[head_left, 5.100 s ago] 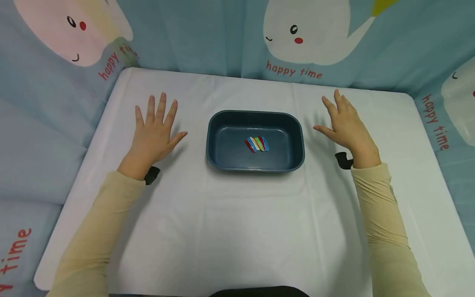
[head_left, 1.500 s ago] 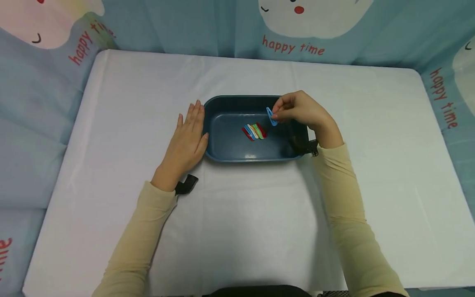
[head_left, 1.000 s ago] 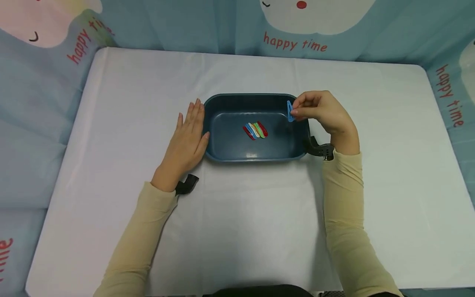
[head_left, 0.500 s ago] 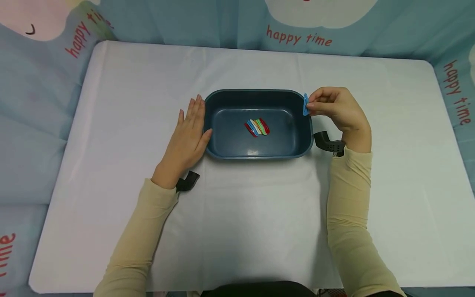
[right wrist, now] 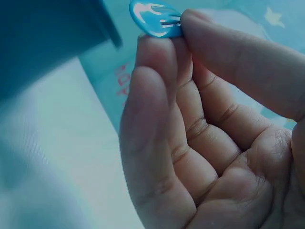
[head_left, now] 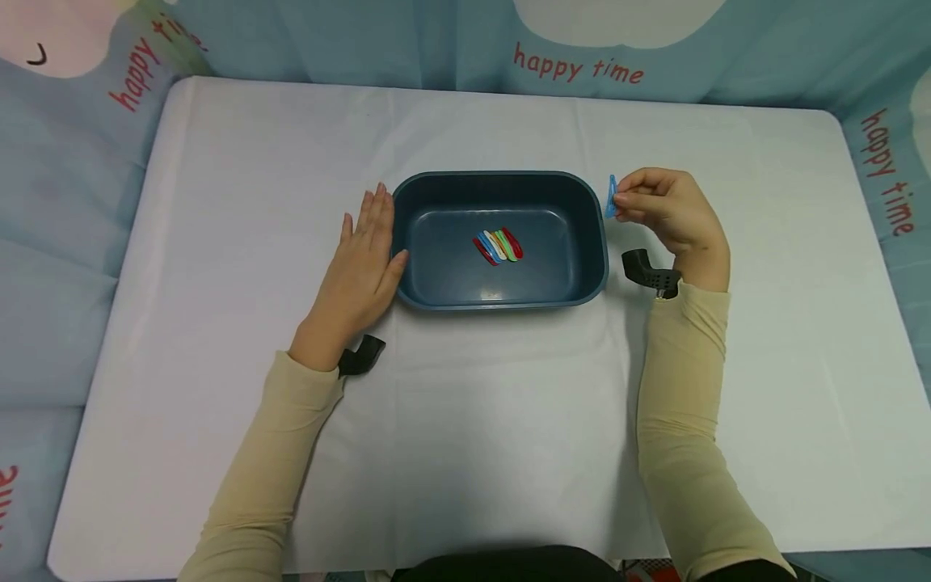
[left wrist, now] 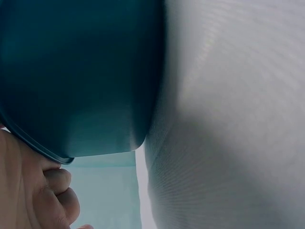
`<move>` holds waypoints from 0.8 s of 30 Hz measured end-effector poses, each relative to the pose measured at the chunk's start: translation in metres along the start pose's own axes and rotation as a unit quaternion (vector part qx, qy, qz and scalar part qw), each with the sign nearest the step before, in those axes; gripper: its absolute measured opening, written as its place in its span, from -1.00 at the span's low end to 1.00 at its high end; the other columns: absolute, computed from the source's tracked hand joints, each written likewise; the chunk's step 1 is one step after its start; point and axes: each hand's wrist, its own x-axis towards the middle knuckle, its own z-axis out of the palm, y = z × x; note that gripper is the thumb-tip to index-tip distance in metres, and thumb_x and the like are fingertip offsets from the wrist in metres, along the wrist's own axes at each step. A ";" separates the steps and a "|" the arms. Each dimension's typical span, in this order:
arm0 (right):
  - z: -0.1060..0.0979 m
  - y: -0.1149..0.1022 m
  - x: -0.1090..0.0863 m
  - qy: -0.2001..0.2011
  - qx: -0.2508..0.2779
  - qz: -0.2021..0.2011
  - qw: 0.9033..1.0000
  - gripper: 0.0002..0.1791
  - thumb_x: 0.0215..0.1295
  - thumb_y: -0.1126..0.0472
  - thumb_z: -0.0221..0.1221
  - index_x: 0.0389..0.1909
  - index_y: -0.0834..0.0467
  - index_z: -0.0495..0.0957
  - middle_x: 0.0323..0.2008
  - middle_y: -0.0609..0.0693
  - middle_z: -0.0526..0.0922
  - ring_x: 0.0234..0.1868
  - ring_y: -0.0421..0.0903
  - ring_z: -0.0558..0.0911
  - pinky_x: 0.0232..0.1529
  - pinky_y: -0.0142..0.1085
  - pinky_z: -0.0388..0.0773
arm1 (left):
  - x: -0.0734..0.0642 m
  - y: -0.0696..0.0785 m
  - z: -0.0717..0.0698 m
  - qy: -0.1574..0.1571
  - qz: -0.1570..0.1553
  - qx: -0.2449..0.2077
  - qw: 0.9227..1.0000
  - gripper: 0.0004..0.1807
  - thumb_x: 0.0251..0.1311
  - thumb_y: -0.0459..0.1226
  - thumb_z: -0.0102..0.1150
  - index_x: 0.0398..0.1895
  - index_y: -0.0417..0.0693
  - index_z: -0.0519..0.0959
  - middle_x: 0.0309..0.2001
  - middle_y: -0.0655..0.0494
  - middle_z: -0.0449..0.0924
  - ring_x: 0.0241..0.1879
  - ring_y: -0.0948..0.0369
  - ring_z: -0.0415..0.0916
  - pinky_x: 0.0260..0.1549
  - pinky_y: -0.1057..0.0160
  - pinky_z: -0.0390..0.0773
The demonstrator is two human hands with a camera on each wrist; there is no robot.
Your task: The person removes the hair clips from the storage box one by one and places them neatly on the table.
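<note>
A blue snap hair clip (head_left: 612,196) is pinched between the thumb and fingers of my right hand (head_left: 676,210), just beyond the bin's right rim. Close up in the right wrist view, the glossy clip (right wrist: 155,18) sticks out past the fingertips. The dark blue bin (head_left: 502,295) stands at mid-table. Several more clips (head_left: 498,246), red, blue, white, green and orange, lie side by side on its floor. My left hand (head_left: 356,271) lies with straight fingers along the bin's left rim. Seen from the left wrist, its fingers (left wrist: 57,205) are at the rim of the bin (left wrist: 81,86).
A white cloth covers the table (head_left: 473,436). Behind it and to both sides hangs a blue curtain (head_left: 364,40) with cartoon prints. Black wrist cameras (head_left: 650,273) sit on both wrists, the right one close to the bin's side.
My right hand has lifted the blue hair clip from the row and carried it right, out over the bin's rim. My left hand has come from the table's left to the bin's left rim.
</note>
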 end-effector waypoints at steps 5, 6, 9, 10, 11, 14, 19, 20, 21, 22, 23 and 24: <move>-0.009 0.004 -0.001 0.035 0.012 0.015 0.999 -0.93 0.14 0.55 0.18 -0.46 0.40 0.60 -0.54 0.11 0.64 -0.55 -0.08 0.62 -0.40 -0.37 0.60 | 0.000 0.000 0.001 -0.001 0.001 -0.006 1.000 -0.29 0.46 -0.09 -0.37 0.46 -0.35 -0.25 0.48 -0.18 -0.34 0.45 -0.04 -0.36 0.33 -0.13 -0.31; -0.011 0.005 -0.001 0.041 0.010 0.017 0.999 -0.93 0.14 0.55 0.19 -0.46 0.39 0.61 -0.54 0.11 0.64 -0.55 -0.09 0.62 -0.41 -0.38 0.60 | 0.000 0.000 0.001 -0.002 0.000 -0.007 1.000 -0.29 0.44 -0.14 -0.31 0.46 -0.35 -0.25 0.48 -0.17 -0.34 0.46 -0.03 -0.37 0.33 -0.13 -0.31; -0.014 0.008 0.000 0.055 -0.005 0.022 0.998 -0.89 0.15 0.55 0.17 -0.47 0.36 0.63 -0.54 0.09 0.66 -0.55 -0.11 0.62 -0.43 -0.40 0.59 | 0.000 -0.001 0.001 -0.004 -0.003 -0.006 1.000 -0.29 0.42 -0.19 -0.27 0.46 -0.34 -0.27 0.48 -0.16 -0.35 0.46 -0.04 -0.37 0.33 -0.12 -0.32; -0.015 0.009 0.001 0.059 -0.014 0.024 0.998 -0.88 0.15 0.56 0.16 -0.47 0.35 0.63 -0.54 0.08 0.66 -0.55 -0.11 0.62 -0.43 -0.40 0.58 | -0.001 -0.001 0.001 -0.004 -0.003 -0.005 1.000 -0.29 0.42 -0.20 -0.26 0.46 -0.34 -0.27 0.48 -0.16 -0.35 0.45 -0.04 -0.37 0.33 -0.12 -0.32; -0.016 0.011 0.001 0.065 -0.027 0.026 0.997 -0.87 0.15 0.55 0.17 -0.48 0.34 0.64 -0.55 0.07 0.66 -0.56 -0.12 0.62 -0.43 -0.41 0.58 | -0.001 -0.001 0.001 -0.004 -0.004 -0.007 1.000 -0.29 0.42 -0.21 -0.26 0.46 -0.34 -0.27 0.48 -0.16 -0.35 0.45 -0.04 -0.37 0.33 -0.12 -0.31; -0.017 0.014 0.003 0.081 -0.065 0.033 0.994 -0.85 0.15 0.54 0.17 -0.50 0.31 0.65 -0.56 0.04 0.66 -0.56 -0.15 0.62 -0.44 -0.43 0.57 | -0.001 0.000 0.000 -0.002 -0.003 -0.009 1.000 -0.28 0.41 -0.22 -0.25 0.46 -0.34 -0.26 0.48 -0.17 -0.34 0.45 -0.06 -0.35 0.33 -0.12 -0.31; -0.016 0.017 0.004 0.109 -0.143 0.053 0.982 -0.84 0.15 0.50 0.20 -0.53 0.25 0.66 -0.57 -0.02 0.66 -0.57 -0.19 0.61 -0.46 -0.44 0.56 | 0.000 0.000 0.000 0.002 0.000 -0.012 1.000 -0.27 0.39 -0.24 -0.22 0.46 -0.35 -0.25 0.48 -0.18 -0.33 0.45 -0.06 -0.34 0.33 -0.12 -0.31; -0.016 0.017 0.004 0.114 -0.158 0.058 0.979 -0.84 0.14 0.49 0.21 -0.53 0.24 0.66 -0.57 -0.03 0.66 -0.57 -0.20 0.61 -0.46 -0.44 0.56 | 0.000 0.000 0.000 0.003 0.000 -0.012 1.000 -0.27 0.39 -0.24 -0.22 0.46 -0.35 -0.25 0.48 -0.18 -0.33 0.45 -0.06 -0.34 0.33 -0.12 -0.31; -0.015 0.017 0.005 0.120 -0.175 0.064 0.975 -0.84 0.14 0.48 0.21 -0.54 0.22 0.66 -0.58 -0.05 0.65 -0.58 -0.22 0.60 -0.46 -0.46 0.56 | 0.000 0.000 0.000 0.003 0.000 -0.012 1.000 -0.27 0.39 -0.24 -0.21 0.46 -0.35 -0.25 0.48 -0.18 -0.33 0.45 -0.06 -0.34 0.33 -0.12 -0.31; -0.015 0.017 0.005 0.126 -0.190 0.069 0.971 -0.84 0.15 0.47 0.21 -0.54 0.21 0.65 -0.58 -0.06 0.65 -0.58 -0.23 0.60 -0.47 -0.47 0.56 | 0.000 0.000 0.000 0.002 -0.001 -0.012 1.000 -0.27 0.39 -0.23 -0.22 0.46 -0.35 -0.25 0.48 -0.18 -0.33 0.45 -0.06 -0.34 0.33 -0.12 -0.31; -0.015 0.017 0.005 0.131 -0.205 0.074 0.967 -0.84 0.15 0.46 0.21 -0.54 0.21 0.65 -0.59 -0.08 0.65 -0.58 -0.25 0.60 -0.47 -0.48 0.55 | 0.000 0.000 0.000 0.002 -0.001 -0.012 1.000 -0.28 0.39 -0.23 -0.22 0.46 -0.35 -0.24 0.48 -0.18 -0.33 0.45 -0.06 -0.34 0.33 -0.12 -0.31; -0.014 0.018 0.005 0.136 -0.216 0.078 0.964 -0.84 0.15 0.46 0.21 -0.54 0.21 0.65 -0.59 -0.09 0.64 -0.58 -0.26 0.59 -0.47 -0.48 0.55 | 0.000 0.001 0.001 0.002 -0.001 -0.011 1.000 -0.28 0.39 -0.23 -0.23 0.46 -0.35 -0.24 0.48 -0.18 -0.32 0.45 -0.07 -0.33 0.33 -0.12 -0.31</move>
